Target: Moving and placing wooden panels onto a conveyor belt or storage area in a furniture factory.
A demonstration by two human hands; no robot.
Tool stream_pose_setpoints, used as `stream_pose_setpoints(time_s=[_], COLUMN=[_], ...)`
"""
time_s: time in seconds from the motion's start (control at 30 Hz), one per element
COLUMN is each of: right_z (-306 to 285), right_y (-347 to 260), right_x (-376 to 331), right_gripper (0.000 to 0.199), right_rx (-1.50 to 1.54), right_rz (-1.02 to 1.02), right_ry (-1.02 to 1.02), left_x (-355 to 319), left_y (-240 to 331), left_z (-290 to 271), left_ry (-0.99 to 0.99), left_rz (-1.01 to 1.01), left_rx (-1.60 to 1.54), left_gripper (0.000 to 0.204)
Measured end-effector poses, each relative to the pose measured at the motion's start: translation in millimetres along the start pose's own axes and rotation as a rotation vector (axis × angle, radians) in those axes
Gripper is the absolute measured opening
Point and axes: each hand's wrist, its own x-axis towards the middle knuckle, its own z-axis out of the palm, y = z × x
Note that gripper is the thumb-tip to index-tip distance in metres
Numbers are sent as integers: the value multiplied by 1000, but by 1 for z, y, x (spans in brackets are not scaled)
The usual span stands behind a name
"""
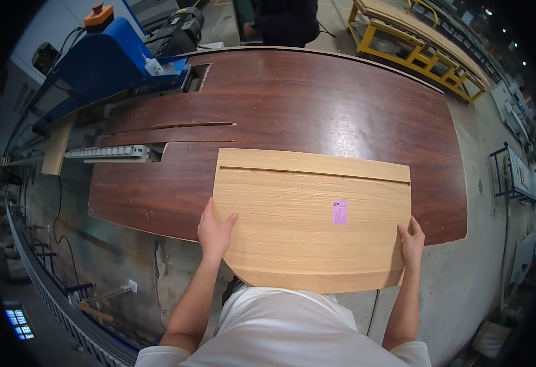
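A light wood-grain panel (280, 226) lies in front of me, its far part over the dark reddish-brown table (341, 110) and its near edge close to my white shirt. One lower corner, on the left, is rounded. Along its far side runs a narrow groove, and a pink label (339, 212) is stuck right of its middle. My left hand (216, 229) grips the left edge, thumb on top. At the right edge my right hand (412, 240) holds the panel the same way. The fingers beneath the panel are hidden.
At the far left stands a blue machine (106, 67) with an orange emergency button (98, 17). A roller conveyor strip (106, 153) meets the table's slotted left side. Beyond the far edge a person in dark clothes (286, 21) stands. A yellow cart (414, 52) carries boards at far right.
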Motion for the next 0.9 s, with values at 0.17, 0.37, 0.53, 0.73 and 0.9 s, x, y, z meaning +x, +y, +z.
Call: stream_pose_setpoints(time_s=[0.17, 0.37, 0.53, 0.73, 0.9], right_z=[5, 16, 14, 15, 9], right_y=[-3, -20, -21, -21, -15], right_x=[7, 35, 41, 40, 44], right_gripper=[50, 50, 53, 55, 56], right_rx=[68, 142, 100, 110, 139], right_rz=[26, -6, 37, 52, 30], right_ry=[11, -39, -55, -48, -85], left_x=[15, 41, 48, 47, 44], left_y=[-10, -3, -7, -2, 4], left_z=[4, 13, 12, 10, 10], left_ry=[20, 46, -27, -48, -42], left_rz=[9, 55, 28, -21, -31], left_rx=[-124, -171, -327, -332, -337], left_gripper=[72, 70, 67, 67, 67])
